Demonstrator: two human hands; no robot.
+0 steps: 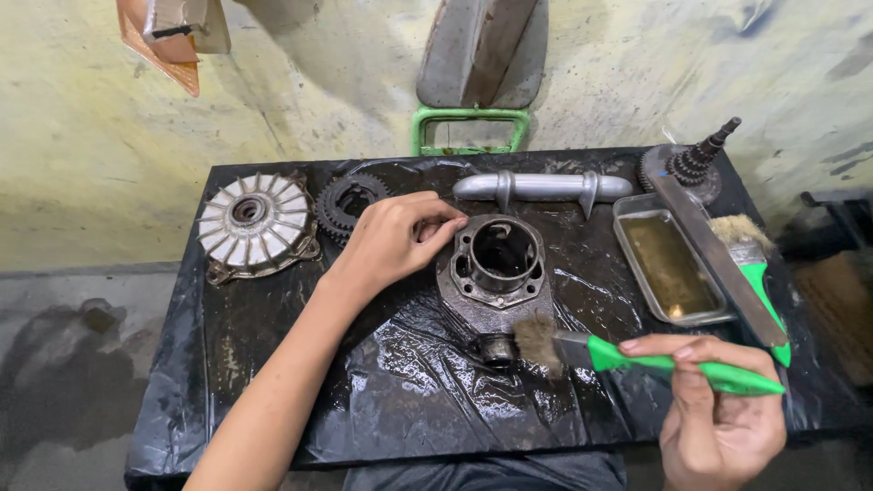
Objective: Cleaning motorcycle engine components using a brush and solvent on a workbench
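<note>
The left hand [393, 241] gripped the rim of the cylinder block [496, 273] at the table's [273, 400] centre, steadying it. The right hand [718, 414] was clamped on a green-handled brush [637, 356], bristles at the block's near edge. A tray [671, 264] of fluid sat within reach toward the right edge.

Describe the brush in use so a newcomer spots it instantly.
On the black plastic-covered table, look just below the central engine cylinder. The paintbrush lies in the right hand, bristles at the cylinder's base; the other green-handled brush rests across the metal tray.
</note>
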